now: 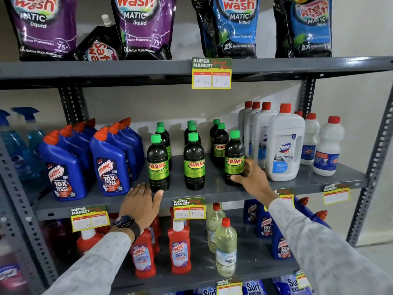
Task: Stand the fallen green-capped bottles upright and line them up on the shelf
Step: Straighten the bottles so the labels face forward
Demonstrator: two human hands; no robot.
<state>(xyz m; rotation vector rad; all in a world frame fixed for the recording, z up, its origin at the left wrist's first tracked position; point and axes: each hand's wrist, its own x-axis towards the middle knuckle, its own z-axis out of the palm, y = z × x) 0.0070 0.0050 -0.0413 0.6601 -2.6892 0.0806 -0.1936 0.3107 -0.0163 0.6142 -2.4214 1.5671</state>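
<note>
My right hand (253,177) has its fingers (236,178) curled around the lower body of the front-right green-capped bottle (234,158), thumb on the right side of the label, so that one's gripped. It's standing upright, long axis straight up, on the middle shelf (212,194) right next to the big white Domex jug (285,143).

My left hand (140,204) is open and flat at the shelf's front edge, fingers loosely spread, thumb tip just touching the base of the front-left bottle (158,162), not holding anything.

From what I can see all the green caps are up now: three columns running front to back, with the middle front bottle (194,161) between my hands. The right column's front bottle looks like it sits a bit right of the ones behind it, practically against the jug. So I reckon what's left is a small nudge leftward, and the right hand's already on it.
</note>
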